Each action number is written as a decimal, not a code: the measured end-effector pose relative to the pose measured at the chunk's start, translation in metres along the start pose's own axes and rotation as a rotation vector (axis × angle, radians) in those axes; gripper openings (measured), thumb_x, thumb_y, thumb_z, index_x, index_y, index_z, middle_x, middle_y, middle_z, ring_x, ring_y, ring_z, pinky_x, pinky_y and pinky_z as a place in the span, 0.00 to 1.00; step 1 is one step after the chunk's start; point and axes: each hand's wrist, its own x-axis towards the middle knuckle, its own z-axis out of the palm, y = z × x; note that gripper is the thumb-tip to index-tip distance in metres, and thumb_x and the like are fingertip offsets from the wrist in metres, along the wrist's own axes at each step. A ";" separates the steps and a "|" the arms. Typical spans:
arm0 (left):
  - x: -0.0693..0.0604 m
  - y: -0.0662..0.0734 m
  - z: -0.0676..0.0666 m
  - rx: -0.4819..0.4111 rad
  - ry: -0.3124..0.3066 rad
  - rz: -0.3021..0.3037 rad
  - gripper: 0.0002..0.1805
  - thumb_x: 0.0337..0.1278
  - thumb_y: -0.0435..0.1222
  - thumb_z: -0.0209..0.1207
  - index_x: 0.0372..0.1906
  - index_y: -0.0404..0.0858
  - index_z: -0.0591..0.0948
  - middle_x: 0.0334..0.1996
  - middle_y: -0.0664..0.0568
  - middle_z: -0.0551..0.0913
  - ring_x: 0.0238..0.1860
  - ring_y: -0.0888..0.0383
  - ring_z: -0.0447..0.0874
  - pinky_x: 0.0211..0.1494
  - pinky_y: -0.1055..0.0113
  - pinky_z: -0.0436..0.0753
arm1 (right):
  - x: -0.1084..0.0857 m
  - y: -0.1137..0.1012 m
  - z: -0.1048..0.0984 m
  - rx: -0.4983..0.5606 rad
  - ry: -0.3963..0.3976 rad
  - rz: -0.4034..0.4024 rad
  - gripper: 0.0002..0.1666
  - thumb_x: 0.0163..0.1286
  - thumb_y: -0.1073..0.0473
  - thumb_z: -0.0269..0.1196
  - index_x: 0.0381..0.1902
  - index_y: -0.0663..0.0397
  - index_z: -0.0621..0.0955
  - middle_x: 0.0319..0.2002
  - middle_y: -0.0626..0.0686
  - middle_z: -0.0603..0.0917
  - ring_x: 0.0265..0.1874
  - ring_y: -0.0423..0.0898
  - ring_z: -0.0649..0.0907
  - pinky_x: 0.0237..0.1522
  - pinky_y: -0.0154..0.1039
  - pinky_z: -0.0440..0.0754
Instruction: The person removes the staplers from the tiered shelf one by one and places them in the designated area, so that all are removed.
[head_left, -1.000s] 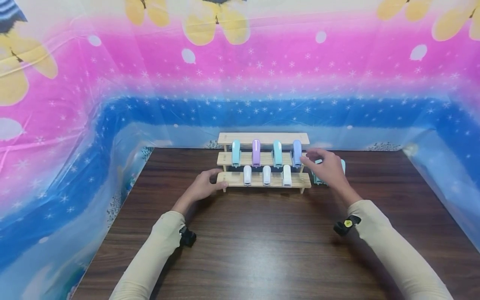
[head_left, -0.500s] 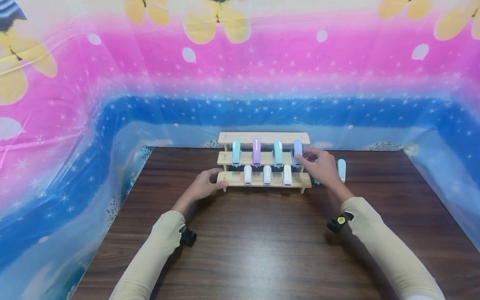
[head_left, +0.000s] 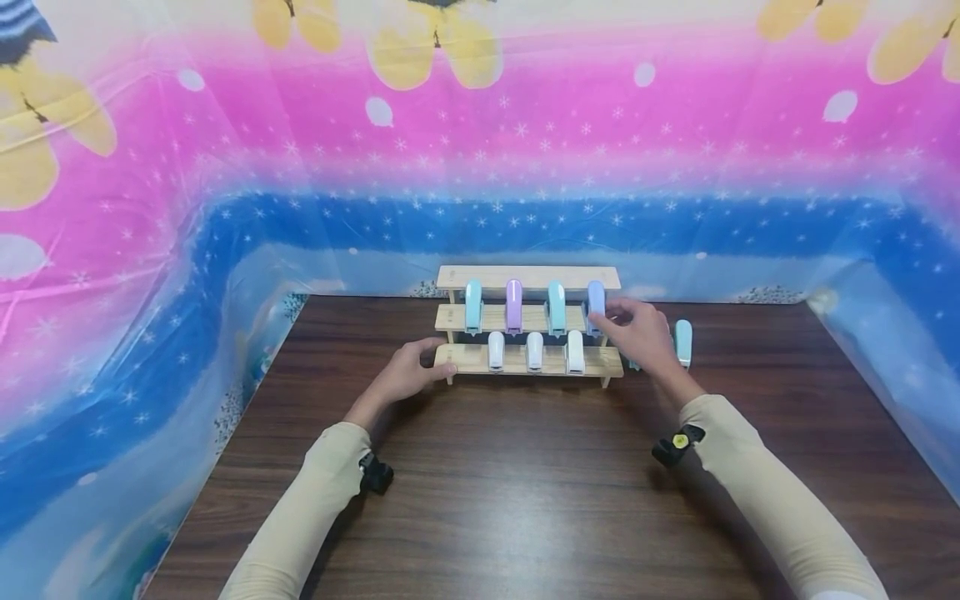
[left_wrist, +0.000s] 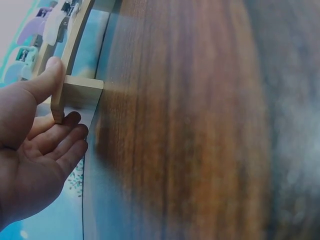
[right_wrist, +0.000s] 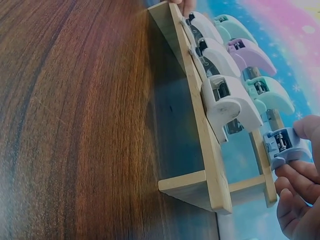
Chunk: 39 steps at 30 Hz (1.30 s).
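Note:
A three-tier wooden rack [head_left: 467,360] carries small pastel staplers. My left hand [head_left: 408,369] holds the left end of its lowest shelf, thumb on top and fingers below, as the left wrist view shows. My right hand [head_left: 639,335] pinches the periwinkle stapler [right_wrist: 286,145] at the right end of the middle shelf, thumb on one side and fingers on the other. Left of it on that shelf stand a teal stapler [head_left: 556,307], a purple stapler [head_left: 513,305] and another teal stapler [head_left: 472,305]. Three white staplers, the nearest to my right wrist being this one [right_wrist: 230,102], line the lowest shelf.
Right of the rack, a teal stapler [head_left: 683,342] stands on the dark wooden table [head_left: 510,475]; another teal piece beside it is mostly hidden by my right hand. A patterned cloth [head_left: 525,225] hangs behind and at both sides.
My right hand has moved slightly left, its thumb coming further over the front of the periwinkle stapler. More of the teal stapler on the table shows. My left hand stays in place.

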 end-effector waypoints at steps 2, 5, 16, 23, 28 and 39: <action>0.000 -0.001 0.000 0.004 -0.003 0.005 0.36 0.68 0.46 0.65 0.73 0.33 0.70 0.71 0.37 0.72 0.73 0.41 0.68 0.70 0.41 0.69 | 0.000 -0.001 0.000 0.008 0.001 0.002 0.39 0.67 0.29 0.63 0.59 0.54 0.83 0.49 0.57 0.88 0.47 0.53 0.85 0.42 0.50 0.83; 0.001 -0.001 0.001 0.016 -0.005 0.018 0.36 0.68 0.46 0.65 0.73 0.33 0.70 0.71 0.37 0.72 0.72 0.41 0.68 0.70 0.42 0.70 | -0.001 -0.001 -0.001 0.023 0.006 0.001 0.37 0.68 0.30 0.64 0.58 0.55 0.84 0.48 0.57 0.88 0.46 0.53 0.86 0.41 0.49 0.83; 0.001 -0.001 0.002 0.027 0.002 0.021 0.35 0.68 0.46 0.65 0.72 0.32 0.71 0.70 0.37 0.72 0.73 0.41 0.68 0.71 0.41 0.68 | -0.004 -0.002 0.001 0.059 0.019 0.015 0.37 0.68 0.32 0.65 0.58 0.56 0.83 0.48 0.58 0.88 0.47 0.54 0.86 0.44 0.51 0.84; 0.001 -0.001 0.003 0.020 0.001 0.022 0.35 0.68 0.46 0.65 0.73 0.32 0.71 0.70 0.37 0.73 0.70 0.42 0.70 0.70 0.42 0.70 | -0.004 -0.001 0.001 0.061 0.035 0.018 0.34 0.68 0.33 0.65 0.56 0.56 0.84 0.48 0.58 0.88 0.46 0.53 0.86 0.44 0.50 0.84; 0.001 -0.001 0.003 0.020 0.000 0.023 0.36 0.69 0.46 0.65 0.73 0.32 0.70 0.70 0.37 0.72 0.72 0.41 0.68 0.71 0.41 0.69 | -0.006 0.002 -0.001 0.062 0.051 0.018 0.33 0.68 0.36 0.67 0.54 0.57 0.85 0.47 0.58 0.89 0.45 0.54 0.86 0.42 0.48 0.84; 0.000 0.002 0.000 0.024 0.010 0.004 0.36 0.69 0.46 0.65 0.73 0.32 0.70 0.72 0.37 0.71 0.73 0.41 0.67 0.71 0.41 0.68 | -0.014 0.006 -0.017 0.056 0.091 0.001 0.31 0.68 0.39 0.67 0.54 0.59 0.85 0.43 0.60 0.89 0.40 0.54 0.85 0.31 0.40 0.81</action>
